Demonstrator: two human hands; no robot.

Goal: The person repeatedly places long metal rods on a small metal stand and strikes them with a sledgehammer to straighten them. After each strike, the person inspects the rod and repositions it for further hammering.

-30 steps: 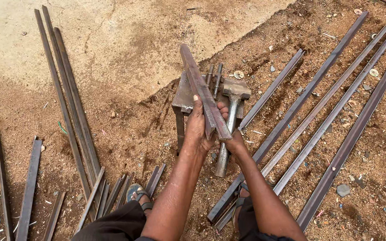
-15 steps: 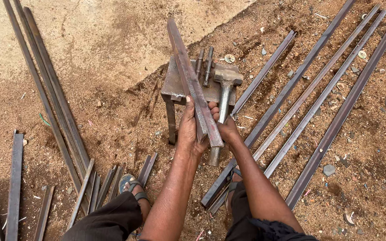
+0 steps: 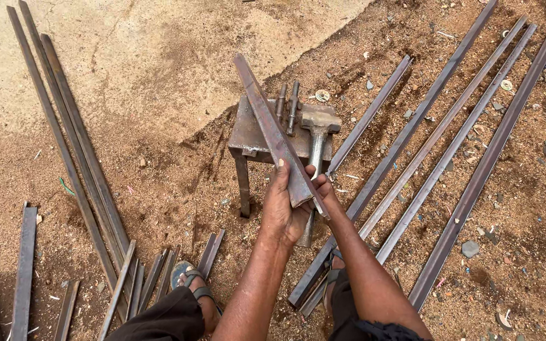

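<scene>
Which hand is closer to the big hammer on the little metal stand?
Right. The right hand sits just beside the hammer handle, gripping the steel bar. The left hand holds the bar's near end, farther left of the hammer.

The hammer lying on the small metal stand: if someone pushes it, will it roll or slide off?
The hammer probably would not roll: its head looks blocky and lies flat on the stand. It likely feels head-heavy, since the head seems solid metal. Its handle hangs past the stand's edge, so a push might tip it off.
</scene>
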